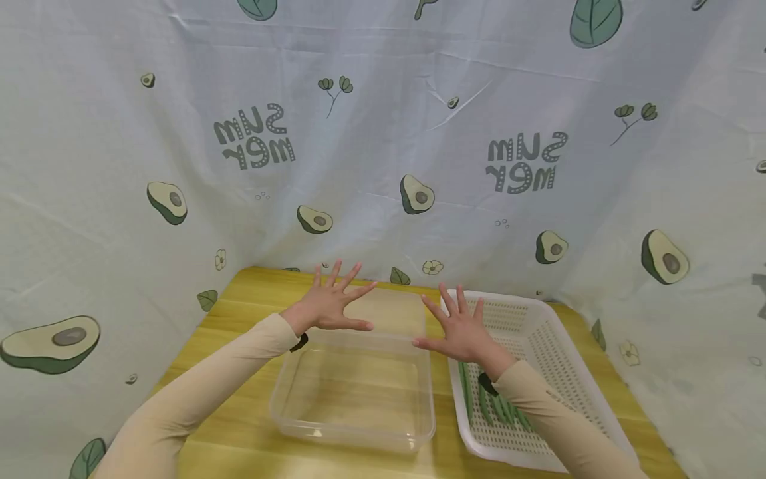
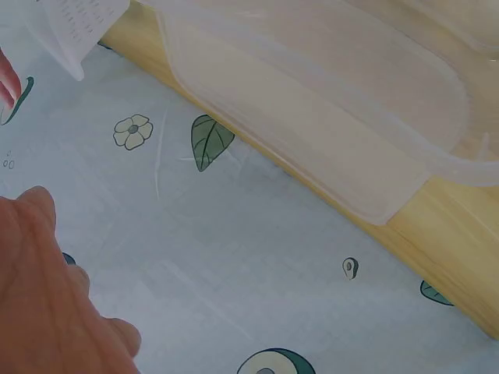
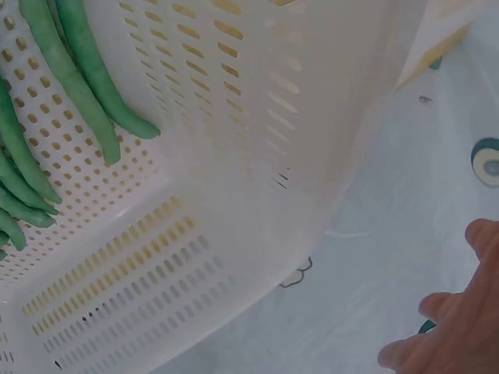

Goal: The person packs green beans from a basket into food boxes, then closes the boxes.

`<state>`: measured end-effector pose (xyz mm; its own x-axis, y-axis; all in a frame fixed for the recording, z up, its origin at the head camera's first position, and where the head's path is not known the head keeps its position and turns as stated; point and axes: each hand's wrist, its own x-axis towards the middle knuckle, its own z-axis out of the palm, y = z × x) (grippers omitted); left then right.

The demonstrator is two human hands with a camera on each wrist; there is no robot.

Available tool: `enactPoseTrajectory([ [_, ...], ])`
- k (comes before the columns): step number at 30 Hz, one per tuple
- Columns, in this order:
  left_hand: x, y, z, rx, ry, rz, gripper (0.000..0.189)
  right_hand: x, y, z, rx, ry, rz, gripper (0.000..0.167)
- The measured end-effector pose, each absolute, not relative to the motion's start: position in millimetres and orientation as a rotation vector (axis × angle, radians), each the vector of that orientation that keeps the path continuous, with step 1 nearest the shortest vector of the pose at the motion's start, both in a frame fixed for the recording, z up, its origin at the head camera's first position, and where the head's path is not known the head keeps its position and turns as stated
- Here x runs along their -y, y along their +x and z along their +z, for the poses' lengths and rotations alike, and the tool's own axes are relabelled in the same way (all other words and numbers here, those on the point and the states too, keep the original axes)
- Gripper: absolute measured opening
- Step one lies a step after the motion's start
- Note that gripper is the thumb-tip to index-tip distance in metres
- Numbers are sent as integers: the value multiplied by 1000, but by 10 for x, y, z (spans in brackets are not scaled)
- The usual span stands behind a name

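Note:
My left hand [image 1: 328, 307] hovers with fingers spread above the back left part of a clear plastic container [image 1: 347, 431]. Over the left side of a white perforated basket [image 1: 589, 382] is my right hand [image 1: 465, 334], fingers also spread apart. Neither hand holds anything. Several long green beans [image 3: 74, 86] lie on the basket's floor, partly hidden by the right forearm in the head view. Edges of the left hand [image 2: 51, 288] and right hand [image 3: 460, 319] show in their own wrist views. Nothing is visible inside the container.
Behind the container lies a flat, pale translucent sheet [image 1: 391, 307], perhaps its lid. Everything stands on a yellow wood-grain table [image 1: 227, 426]. A pale cloth [image 1: 371, 166] printed with avocados and leaves hangs around the back and sides.

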<state>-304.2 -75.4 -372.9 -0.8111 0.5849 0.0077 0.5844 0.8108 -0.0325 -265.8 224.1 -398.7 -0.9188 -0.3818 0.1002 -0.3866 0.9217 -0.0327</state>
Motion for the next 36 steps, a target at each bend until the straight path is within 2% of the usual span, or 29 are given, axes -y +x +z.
enactPoseTrajectory([
  [8,900,-3031,-3824,2910,-1082,-223,89,-2310,-2700,-4010,2898,553,199,93],
  [13,1051,-2948,-3874,2940,-1093,-476,95,-2419,-2697,-4005,2889,455,537,80],
  [18,1247,-2783,-3922,2961,-1048,-692,109,-2604,-2701,-4012,2892,323,817,67],
  [27,1635,-2309,-4185,2941,-917,-947,125,-2975,-2659,-4117,2964,13,1093,73],
  [36,1904,-1974,-4565,2838,-888,-1245,132,-3296,-2582,-4137,3002,-117,1244,71],
])
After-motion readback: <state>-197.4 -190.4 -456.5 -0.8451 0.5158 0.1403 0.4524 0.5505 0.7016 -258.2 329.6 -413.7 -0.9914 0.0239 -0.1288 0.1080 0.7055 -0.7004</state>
